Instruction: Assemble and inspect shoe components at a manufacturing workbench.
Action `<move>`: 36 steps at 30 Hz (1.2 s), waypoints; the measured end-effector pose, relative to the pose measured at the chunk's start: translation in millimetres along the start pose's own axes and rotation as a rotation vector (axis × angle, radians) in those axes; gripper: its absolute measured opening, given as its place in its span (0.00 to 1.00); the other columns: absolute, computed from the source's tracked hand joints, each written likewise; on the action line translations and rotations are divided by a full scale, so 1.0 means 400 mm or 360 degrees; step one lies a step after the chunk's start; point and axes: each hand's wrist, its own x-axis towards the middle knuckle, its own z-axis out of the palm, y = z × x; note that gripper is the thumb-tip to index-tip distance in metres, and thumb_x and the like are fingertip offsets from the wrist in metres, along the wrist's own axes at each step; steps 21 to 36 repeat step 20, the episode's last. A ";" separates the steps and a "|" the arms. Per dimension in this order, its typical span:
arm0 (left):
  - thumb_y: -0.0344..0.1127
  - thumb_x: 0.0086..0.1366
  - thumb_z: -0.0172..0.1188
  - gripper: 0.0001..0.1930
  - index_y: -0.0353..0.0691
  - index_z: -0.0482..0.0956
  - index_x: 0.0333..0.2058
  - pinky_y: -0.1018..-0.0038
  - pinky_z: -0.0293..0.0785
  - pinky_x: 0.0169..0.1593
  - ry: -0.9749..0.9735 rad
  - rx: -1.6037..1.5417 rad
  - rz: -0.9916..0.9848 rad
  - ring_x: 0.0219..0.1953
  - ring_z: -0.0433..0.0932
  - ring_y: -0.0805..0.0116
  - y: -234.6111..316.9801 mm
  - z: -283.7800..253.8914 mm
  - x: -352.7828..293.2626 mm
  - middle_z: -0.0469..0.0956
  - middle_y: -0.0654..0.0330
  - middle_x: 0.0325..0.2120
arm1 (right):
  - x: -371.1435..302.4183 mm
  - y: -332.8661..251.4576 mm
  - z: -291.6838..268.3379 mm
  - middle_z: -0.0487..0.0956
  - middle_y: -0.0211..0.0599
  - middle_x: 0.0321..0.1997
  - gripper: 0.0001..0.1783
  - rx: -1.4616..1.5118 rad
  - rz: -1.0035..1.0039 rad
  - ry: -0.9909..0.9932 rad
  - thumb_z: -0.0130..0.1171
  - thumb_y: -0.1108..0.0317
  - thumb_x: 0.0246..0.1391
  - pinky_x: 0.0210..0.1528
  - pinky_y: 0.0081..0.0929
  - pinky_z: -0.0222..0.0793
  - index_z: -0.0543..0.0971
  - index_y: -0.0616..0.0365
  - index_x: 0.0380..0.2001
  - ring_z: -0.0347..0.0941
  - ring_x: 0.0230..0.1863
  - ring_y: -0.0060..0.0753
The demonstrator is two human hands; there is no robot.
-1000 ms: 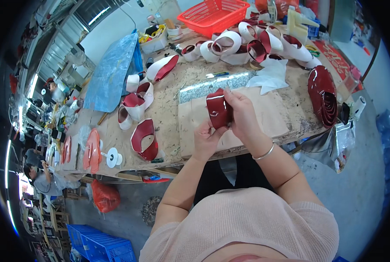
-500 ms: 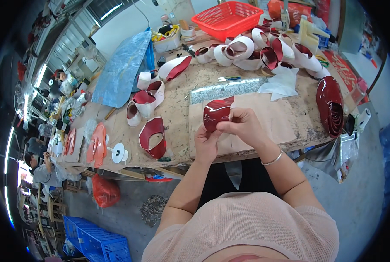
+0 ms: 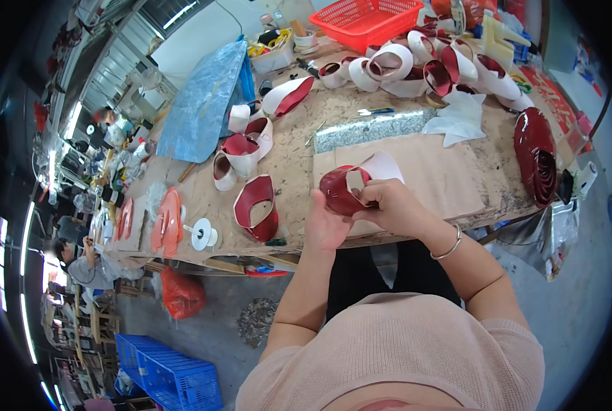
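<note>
A curled red strip (image 3: 343,192) with a white backing is gripped by both the left hand (image 3: 325,225) and the right hand (image 3: 391,205), above the workbench (image 3: 456,181) edge. The springy curl could slip loose and uncoil toward six o'clock, off the bench.

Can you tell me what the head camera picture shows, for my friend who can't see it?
A person's left hand and right hand hold a curled strip, shiny red on one side and white on the other, above a wooden worktable. More curled red-and-white strips lie around it, with a red basket at the far edge.
</note>
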 end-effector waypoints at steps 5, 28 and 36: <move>0.57 0.65 0.49 0.22 0.44 0.74 0.26 0.72 0.65 0.34 0.0285 -0.0095 0.0043 0.26 0.66 0.74 0.032 0.019 0.001 0.70 0.68 0.19 | -0.035 -0.032 0.030 0.75 0.35 0.31 0.06 -0.0763 -0.0328 -0.0078 0.59 0.73 0.35 0.40 0.32 0.68 0.76 0.58 0.23 0.73 0.37 0.36; 0.69 0.61 0.44 0.37 0.41 0.72 0.51 0.71 0.64 0.58 -0.0279 -0.0083 0.0749 0.46 0.75 0.64 -0.008 0.018 0.015 0.78 0.53 0.44 | -0.050 -0.053 0.023 0.73 0.32 0.31 0.09 -0.1085 -0.0785 0.0528 0.57 0.68 0.34 0.65 0.52 0.46 0.76 0.54 0.25 0.68 0.50 0.34; 0.69 0.61 0.44 0.37 0.41 0.72 0.51 0.71 0.64 0.58 -0.0279 -0.0083 0.0749 0.46 0.75 0.64 -0.008 0.018 0.015 0.78 0.53 0.44 | -0.050 -0.053 0.023 0.73 0.32 0.31 0.09 -0.1085 -0.0785 0.0528 0.57 0.68 0.34 0.65 0.52 0.46 0.76 0.54 0.25 0.68 0.50 0.34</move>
